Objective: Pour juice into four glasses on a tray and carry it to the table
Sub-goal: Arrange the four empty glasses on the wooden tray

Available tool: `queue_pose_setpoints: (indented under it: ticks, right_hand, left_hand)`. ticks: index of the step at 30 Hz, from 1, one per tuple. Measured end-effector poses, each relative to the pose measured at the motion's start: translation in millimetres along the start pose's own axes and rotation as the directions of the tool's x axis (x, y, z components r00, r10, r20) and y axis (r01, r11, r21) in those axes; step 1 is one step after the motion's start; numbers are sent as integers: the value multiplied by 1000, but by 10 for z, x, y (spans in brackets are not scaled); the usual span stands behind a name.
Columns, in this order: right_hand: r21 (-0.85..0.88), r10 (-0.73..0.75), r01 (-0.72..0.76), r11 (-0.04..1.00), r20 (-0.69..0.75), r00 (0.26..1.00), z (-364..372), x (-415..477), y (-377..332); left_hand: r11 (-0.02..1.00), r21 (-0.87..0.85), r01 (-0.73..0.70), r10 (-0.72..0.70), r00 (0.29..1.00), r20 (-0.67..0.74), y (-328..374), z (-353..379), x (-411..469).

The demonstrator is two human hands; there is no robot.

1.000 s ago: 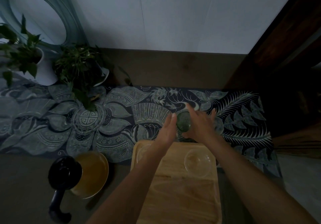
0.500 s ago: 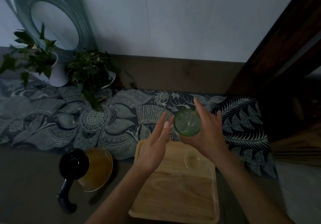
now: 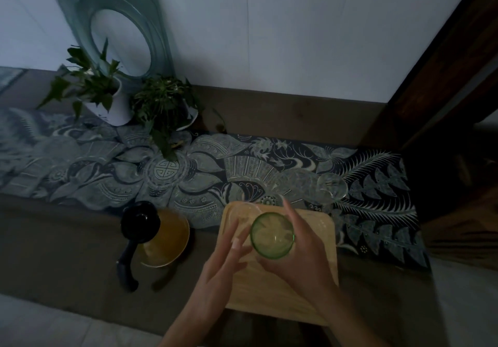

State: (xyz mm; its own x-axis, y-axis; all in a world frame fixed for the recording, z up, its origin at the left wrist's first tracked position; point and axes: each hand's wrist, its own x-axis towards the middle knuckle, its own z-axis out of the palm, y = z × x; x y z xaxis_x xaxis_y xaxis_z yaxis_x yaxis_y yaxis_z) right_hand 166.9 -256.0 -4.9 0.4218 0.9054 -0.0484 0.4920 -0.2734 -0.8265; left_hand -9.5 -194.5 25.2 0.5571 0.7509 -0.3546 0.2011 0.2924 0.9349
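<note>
My right hand grips a green glass and holds it over the wooden tray, mouth up. Just left of the glass, my left hand hovers with straight fingers, its fingertips close to the glass and holding nothing. A clear glass stands on the tray's far left corner, partly hidden by my left fingers. Two more clear glasses stand on the patterned runner beyond the tray. A pitcher of yellow juice with a black lid and handle stands left of the tray.
Two potted plants and a round mirror in a teal frame stand at the back left against the white wall. Dark wooden furniture rises on the right. The counter's front edge runs below the tray.
My right hand has brought the green glass from above the runner back toward me and over the tray. My left hand came back alongside it. The camera view shifted too.
</note>
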Motion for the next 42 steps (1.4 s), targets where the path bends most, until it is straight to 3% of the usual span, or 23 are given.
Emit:
queue_pose_setpoints:
  ticks: [9,18,33,42]
  right_hand:
    - [-66,111,-104,992,107,988,670,-172,222]
    - [-162,195,-167,973,177,965,1099,-274,275]
    - [-138,178,-157,978,153,972,1241,-333,277]
    - [-104,193,-170,980,283,940,1069,-301,211]
  left_hand:
    - [971,-83,223,-232,964,-127,-598,-217,-79]
    - [932,-188,311,-343,924,-171,-832,-434,-145]
    - [927,-255,275,-328,925,-194,-976,-496,-173]
    - [930,-275,244,-326,894,-308,-1013,-449,-178]
